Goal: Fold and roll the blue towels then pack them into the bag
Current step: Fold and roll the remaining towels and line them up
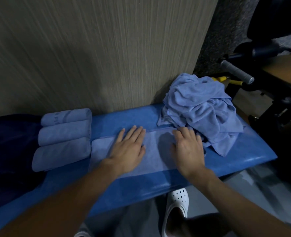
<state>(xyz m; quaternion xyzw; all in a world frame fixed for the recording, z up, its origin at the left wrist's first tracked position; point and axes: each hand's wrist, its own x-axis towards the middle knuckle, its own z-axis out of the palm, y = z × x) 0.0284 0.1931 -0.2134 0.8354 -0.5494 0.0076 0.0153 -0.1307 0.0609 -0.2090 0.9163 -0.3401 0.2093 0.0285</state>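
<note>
- A person's left hand [129,149] and right hand [187,149] lie palm down on a folded towel [156,156], which is spread flat as a long pale blue strip across the middle of a padded blue surface [120,120].
- The left fingers [134,134] are straight and slightly spread, pressing the cloth near its far edge.
- The right fingers [184,134] are likewise stretched out and close together, their tips at the strip's far edge, just beside a pile of loose towels [201,108].
- Neither hand grips or pinches anything; both simply press flat on the cloth.
- The pile sits heaped and crumpled at the right end of the surface, against the wall, with one corner draping onto the end of the flat strip.
- Three rolled towels [64,137] lie side by side at the left, touching one another, the nearest one butting against the left end of the flat strip.
- Further left, a dark navy bag [8,151] rests on the surface, touching the rolls; its opening cannot be made out in the dim light.
- A wood-grain wall panel [90,57] rises directly behind the surface.
- Below the near edge, a white perforated shoe [177,200] stands on the grey floor.
- At the far right, black gym equipment with a grey handle [237,72] stands behind the pile.
</note>
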